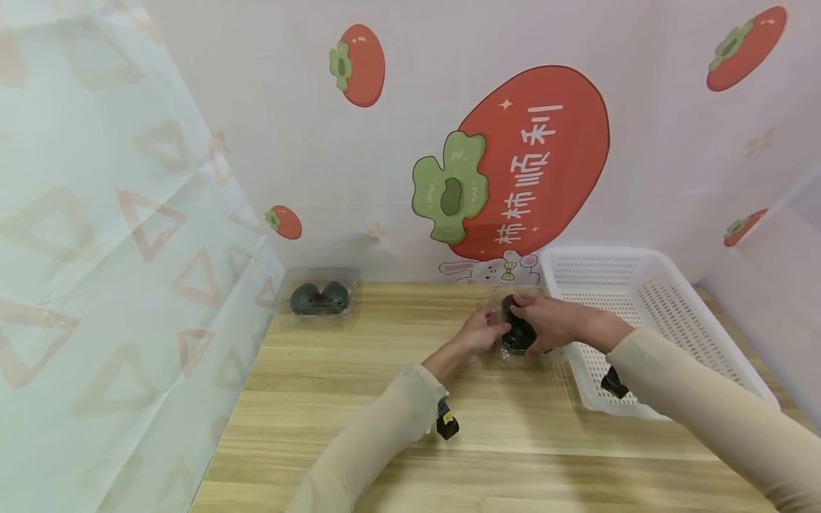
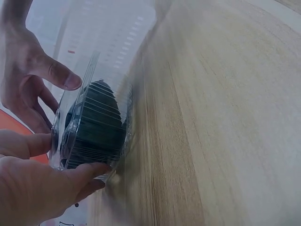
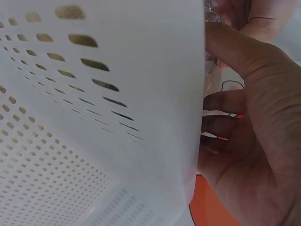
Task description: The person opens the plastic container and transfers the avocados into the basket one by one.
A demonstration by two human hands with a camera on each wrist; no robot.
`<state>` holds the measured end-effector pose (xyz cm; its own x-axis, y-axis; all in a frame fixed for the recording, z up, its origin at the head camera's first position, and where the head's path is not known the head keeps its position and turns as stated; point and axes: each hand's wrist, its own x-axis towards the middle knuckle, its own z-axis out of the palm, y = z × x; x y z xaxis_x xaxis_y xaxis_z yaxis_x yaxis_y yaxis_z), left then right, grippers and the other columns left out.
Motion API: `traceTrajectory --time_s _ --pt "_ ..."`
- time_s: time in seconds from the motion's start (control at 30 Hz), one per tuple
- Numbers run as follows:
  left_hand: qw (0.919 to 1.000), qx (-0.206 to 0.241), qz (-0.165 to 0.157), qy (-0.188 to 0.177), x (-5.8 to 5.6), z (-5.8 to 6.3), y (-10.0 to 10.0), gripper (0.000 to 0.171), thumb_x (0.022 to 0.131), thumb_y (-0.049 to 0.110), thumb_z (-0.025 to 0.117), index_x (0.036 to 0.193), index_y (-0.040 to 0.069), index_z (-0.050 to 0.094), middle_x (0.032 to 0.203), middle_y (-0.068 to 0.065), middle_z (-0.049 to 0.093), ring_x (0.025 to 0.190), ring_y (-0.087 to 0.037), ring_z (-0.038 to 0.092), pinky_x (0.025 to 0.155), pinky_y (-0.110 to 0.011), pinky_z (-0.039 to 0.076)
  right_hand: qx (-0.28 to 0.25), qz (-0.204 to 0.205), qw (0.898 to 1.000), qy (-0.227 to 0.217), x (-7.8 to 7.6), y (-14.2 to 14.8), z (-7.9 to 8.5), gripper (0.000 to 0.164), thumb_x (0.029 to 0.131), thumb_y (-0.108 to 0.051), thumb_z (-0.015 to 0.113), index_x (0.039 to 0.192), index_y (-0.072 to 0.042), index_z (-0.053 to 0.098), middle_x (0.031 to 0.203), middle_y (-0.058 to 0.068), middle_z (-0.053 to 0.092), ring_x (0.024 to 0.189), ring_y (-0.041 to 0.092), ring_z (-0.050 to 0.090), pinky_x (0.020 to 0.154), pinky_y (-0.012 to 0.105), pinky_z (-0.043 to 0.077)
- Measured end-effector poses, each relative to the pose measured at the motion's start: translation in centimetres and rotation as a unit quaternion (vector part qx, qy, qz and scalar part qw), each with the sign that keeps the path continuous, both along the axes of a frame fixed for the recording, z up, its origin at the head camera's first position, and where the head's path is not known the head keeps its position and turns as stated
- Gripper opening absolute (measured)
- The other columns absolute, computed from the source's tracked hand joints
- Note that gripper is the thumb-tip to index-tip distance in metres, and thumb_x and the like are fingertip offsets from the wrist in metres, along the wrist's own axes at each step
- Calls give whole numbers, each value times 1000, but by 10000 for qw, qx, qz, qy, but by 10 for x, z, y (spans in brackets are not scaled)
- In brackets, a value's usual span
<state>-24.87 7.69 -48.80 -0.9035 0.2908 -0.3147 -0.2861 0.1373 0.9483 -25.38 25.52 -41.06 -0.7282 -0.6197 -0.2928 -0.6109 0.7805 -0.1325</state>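
A clear plastic clamshell box (image 1: 511, 348) with dark avocado-shaped fruit (image 1: 521, 333) inside is on the wooden table, just left of the white basket. My left hand (image 1: 479, 335) pinches the box's left edge; in the left wrist view, its thumb is on the lid side and its fingers (image 2: 94, 170) at the bottom edge. From the right, my right hand (image 1: 551, 322) spans the box, thumb at the near side and fingers at the far side. The right wrist view has this hand (image 3: 263, 117) beside the basket wall, which hides part of the box.
A white perforated basket (image 1: 699, 313) stands at the right, under my right forearm. Another clear box (image 1: 351, 283) with two dark fruits sits at the back left corner. Patterned sheeting (image 1: 212, 142) hangs around the table's back and sides.
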Motion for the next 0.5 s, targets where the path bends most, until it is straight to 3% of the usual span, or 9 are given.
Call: traceTrajectory --time_s 0.27,0.5 --pt "9997 -197 -8 149 1 -1 -11 63 106 16 66 158 -5 38 163 -24 43 150 -37 44 117 -51 44 -102 74 9999 101 0 -6 -5 95 81 -39 93 149 12 52 159 37 41 141 53 49 110 60 47" --pt "9997 28 -123 199 1 -3 -25 66 106 13 65 160 -7 34 164 -28 38 152 -40 40 117 -52 43 -158 211 9994 202 0 -17 -7 94 81 -37 93 148 13 52 158 38 42 142 53 48 112 59 47"
